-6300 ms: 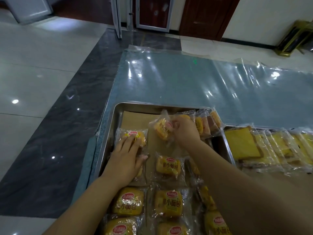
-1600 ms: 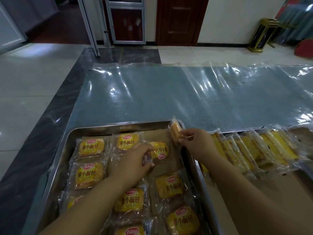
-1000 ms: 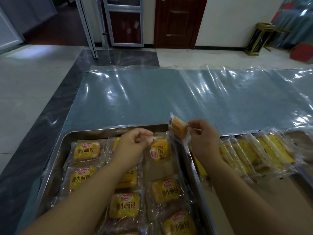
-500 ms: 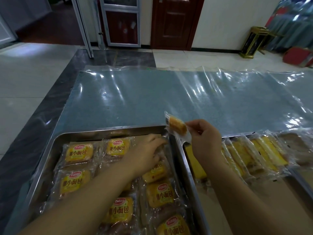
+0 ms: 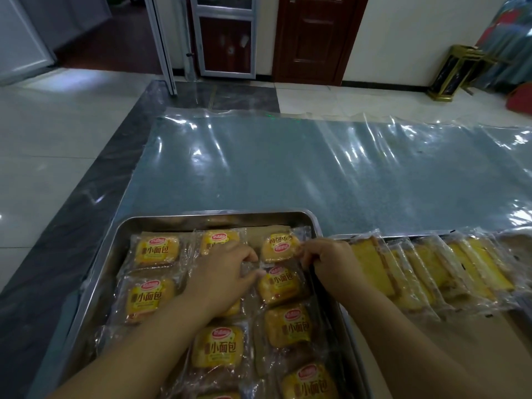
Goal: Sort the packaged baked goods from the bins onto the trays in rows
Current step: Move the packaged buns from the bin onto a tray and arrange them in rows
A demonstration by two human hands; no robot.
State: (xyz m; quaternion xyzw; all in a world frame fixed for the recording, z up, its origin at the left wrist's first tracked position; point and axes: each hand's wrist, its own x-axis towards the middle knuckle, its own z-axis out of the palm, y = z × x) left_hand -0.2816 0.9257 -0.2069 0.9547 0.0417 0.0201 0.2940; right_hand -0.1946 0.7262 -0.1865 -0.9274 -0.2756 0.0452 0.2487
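A steel tray (image 5: 121, 234) holds several small wrapped yellow buns in three columns. My right hand (image 5: 328, 260) pinches the wrapper edge of the bun (image 5: 277, 247) lying at the far right corner of the tray, label upside down. My left hand (image 5: 221, 277) rests flat in the middle column, fingertips touching the wrapper of the second bun (image 5: 276, 286) in the right column. A second tray (image 5: 515, 318) to the right carries a row of wrapped yellow cake slices (image 5: 431, 269), overlapping on edge.
Both trays sit at the near edge of a grey table (image 5: 288, 174) covered with clear plastic film. Beyond it lie tiled floor, a dark wooden door (image 5: 313, 38) and a gold-framed bin (image 5: 454, 73). No supply bins are in view.
My right hand has lowered the bun it held in the air onto the tray's far right corner. My left hand slid back from that corner toward the middle column.
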